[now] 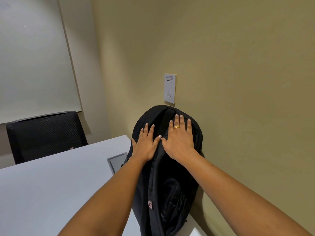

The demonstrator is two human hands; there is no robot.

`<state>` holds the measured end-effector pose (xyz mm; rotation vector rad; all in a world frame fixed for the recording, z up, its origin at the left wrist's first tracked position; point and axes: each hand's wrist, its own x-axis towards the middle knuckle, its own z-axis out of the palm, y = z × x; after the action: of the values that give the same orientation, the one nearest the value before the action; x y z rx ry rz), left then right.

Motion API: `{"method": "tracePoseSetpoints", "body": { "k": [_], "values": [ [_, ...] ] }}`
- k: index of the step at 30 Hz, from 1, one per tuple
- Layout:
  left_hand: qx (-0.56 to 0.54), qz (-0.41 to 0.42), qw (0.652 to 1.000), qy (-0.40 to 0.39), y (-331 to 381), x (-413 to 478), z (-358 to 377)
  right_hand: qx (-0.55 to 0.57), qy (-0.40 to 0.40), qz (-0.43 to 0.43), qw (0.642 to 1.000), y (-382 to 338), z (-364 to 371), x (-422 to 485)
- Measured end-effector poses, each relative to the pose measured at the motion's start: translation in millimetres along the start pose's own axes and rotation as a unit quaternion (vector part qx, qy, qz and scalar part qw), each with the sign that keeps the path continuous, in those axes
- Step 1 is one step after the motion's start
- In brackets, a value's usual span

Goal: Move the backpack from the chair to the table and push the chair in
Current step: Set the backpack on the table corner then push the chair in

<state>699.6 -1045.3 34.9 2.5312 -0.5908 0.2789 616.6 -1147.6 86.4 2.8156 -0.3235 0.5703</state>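
Both hands' grip lies flat, fingers spread, atop the backpack (167,167) on the table (51,184).

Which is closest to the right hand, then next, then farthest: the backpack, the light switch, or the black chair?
1. Backpack: right under the right hand, touching.
2. Light switch: on the wall just above.
3. Black chair: far left, across the table.

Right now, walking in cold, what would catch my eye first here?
A black backpack stands upright on the white table, its back against the beige wall. Both hands lie flat on its upper part, fingers spread: the left hand on the near-left side, the right hand, wearing a gold ring, nearer the wall. Behind the table's far left edge sits a black mesh chair.
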Motion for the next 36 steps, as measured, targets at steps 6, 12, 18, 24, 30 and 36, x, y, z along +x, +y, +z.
{"method": "tracePoseSetpoints", "body": {
  "k": [6, 12, 18, 24, 30, 36],
  "values": [
    [0.02, -0.023, 0.999, -0.008, -22, -30, 5, -0.001, -0.016, -0.044, 0.999, -31, -1, -25],
    [0.028, -0.047, 0.997, -0.048, -43, -77, 11, -0.003, -0.015, -0.077, 0.997, -58, 10, -63],
    [0.067, -0.054, 0.994, -0.073, -48, -125, 14, -0.003, -0.048, -0.109, 0.993, -71, 21, -112],
    [0.121, -0.074, 0.986, -0.091, -46, -189, 9, 0.041, -0.123, -0.11, 0.985, -71, 32, -171],
    [0.161, -0.111, 0.975, -0.106, -36, -279, 4, 0.099, -0.158, -0.156, 0.97, -64, 26, -248],
    [0.179, -0.146, 0.962, -0.144, -29, -394, -6, 0.114, -0.21, -0.207, 0.949, -69, 12, -331]
  ]
}}
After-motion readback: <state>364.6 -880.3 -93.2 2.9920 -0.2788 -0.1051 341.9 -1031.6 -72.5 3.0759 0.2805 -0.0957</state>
